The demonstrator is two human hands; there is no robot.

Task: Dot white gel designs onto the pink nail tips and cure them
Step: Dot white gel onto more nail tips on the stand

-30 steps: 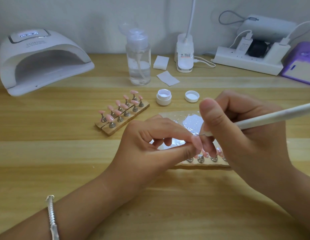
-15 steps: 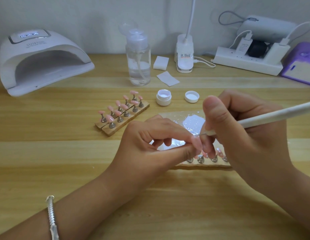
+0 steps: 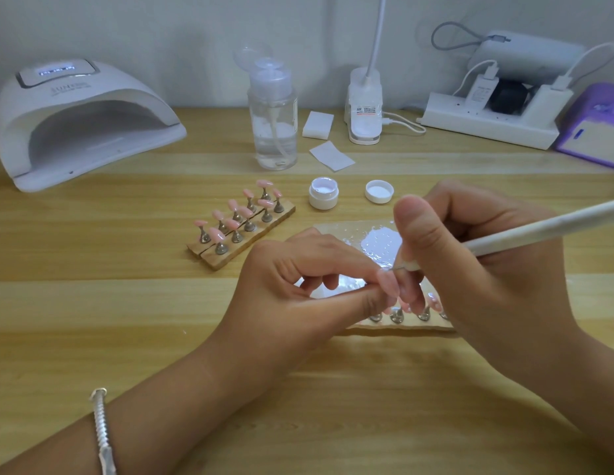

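Observation:
My left hand [image 3: 298, 289] pinches a pink nail tip [image 3: 389, 282] on its stand between thumb and forefinger, above a wooden holder strip [image 3: 401, 322] with several metal stands. My right hand [image 3: 477, 269] grips a white dotting pen [image 3: 545, 226], and its thin metal point touches the top of that tip. Behind the hands lies a foil palette [image 3: 377, 241] smeared with white gel. A second wooden holder [image 3: 240, 228] with several pink tips sits to the left. The open white gel jar [image 3: 323, 193] and its lid [image 3: 379, 191] stand further back.
A white curing lamp [image 3: 83, 121] with a lit display stands at the back left. A clear pump bottle [image 3: 273, 114], white wipes [image 3: 329, 152], a desk lamp base [image 3: 365, 108], a power strip with chargers [image 3: 490, 121] and a purple box [image 3: 593, 132] line the back.
My right hand has shifted a little to the right and the pen point has dropped onto the pinched tip. My left hand has stayed put.

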